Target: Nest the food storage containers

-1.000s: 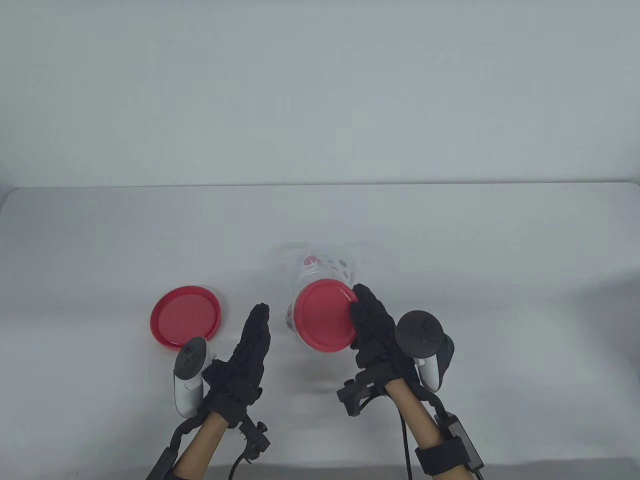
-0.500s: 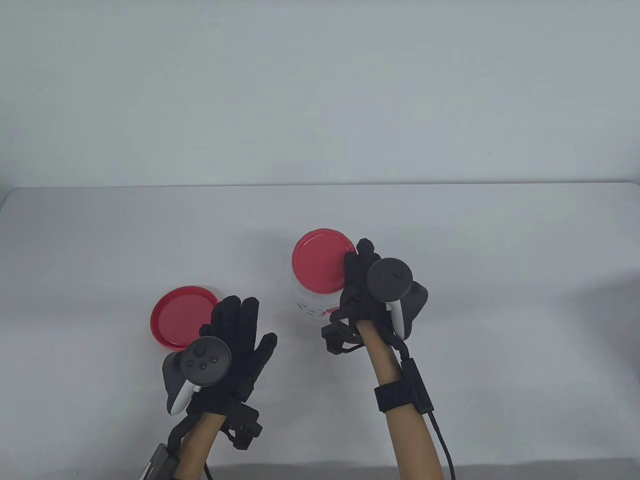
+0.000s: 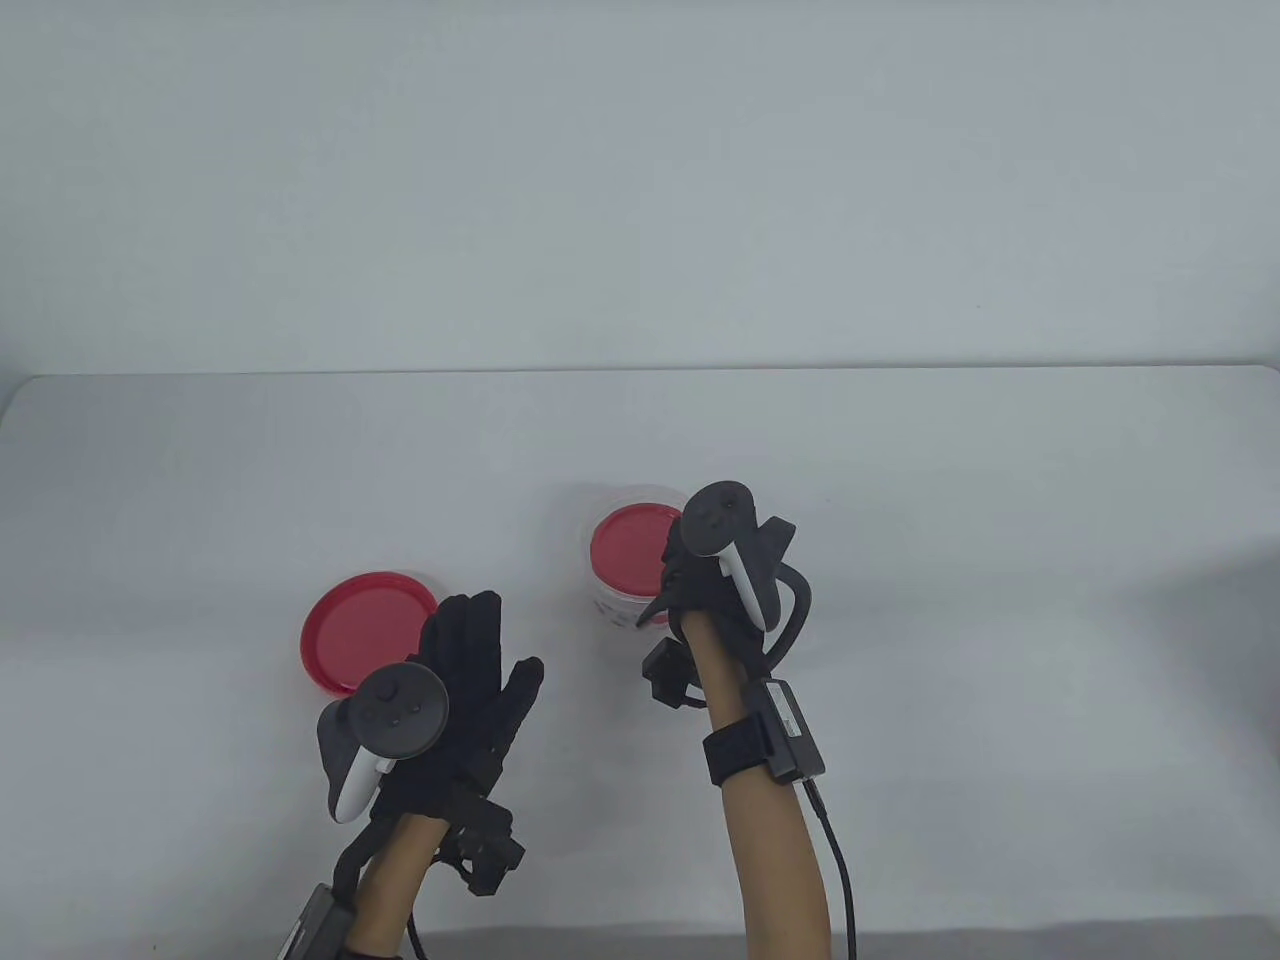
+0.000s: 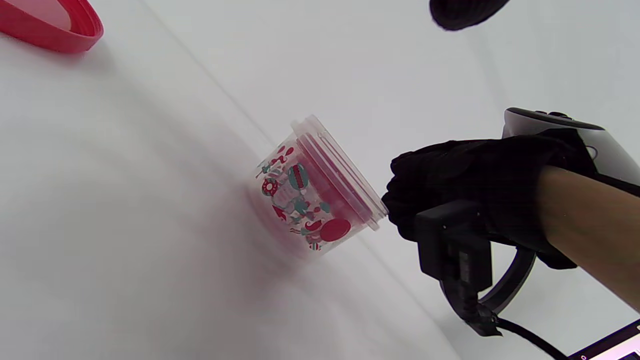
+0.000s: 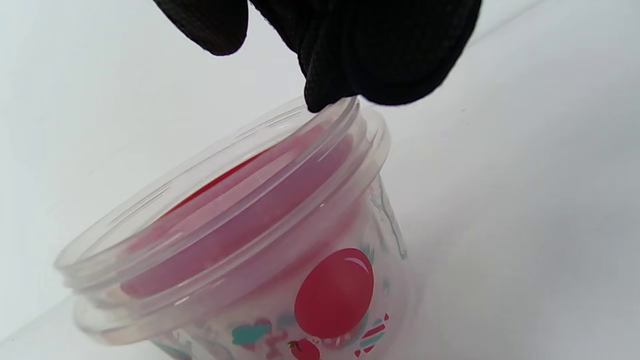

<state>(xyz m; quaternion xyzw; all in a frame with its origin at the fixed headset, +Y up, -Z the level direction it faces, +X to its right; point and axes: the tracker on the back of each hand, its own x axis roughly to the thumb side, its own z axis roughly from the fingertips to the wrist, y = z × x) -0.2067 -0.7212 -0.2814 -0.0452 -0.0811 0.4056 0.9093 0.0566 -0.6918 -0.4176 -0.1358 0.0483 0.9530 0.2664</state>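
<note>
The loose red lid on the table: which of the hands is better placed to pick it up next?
Probably the left hand: it hovers open right beside the loose red lid, while the right hand is at the container rim.

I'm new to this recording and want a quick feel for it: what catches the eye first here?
The bright red stands out against the pale table: a clear tub with colourful prints sits mid-table, a red-lidded container nested inside it. The right hand is at the tub's rim, fingertips on the edge. Left of it a loose red lid lies flat, partly hidden by the spread left hand.
</note>
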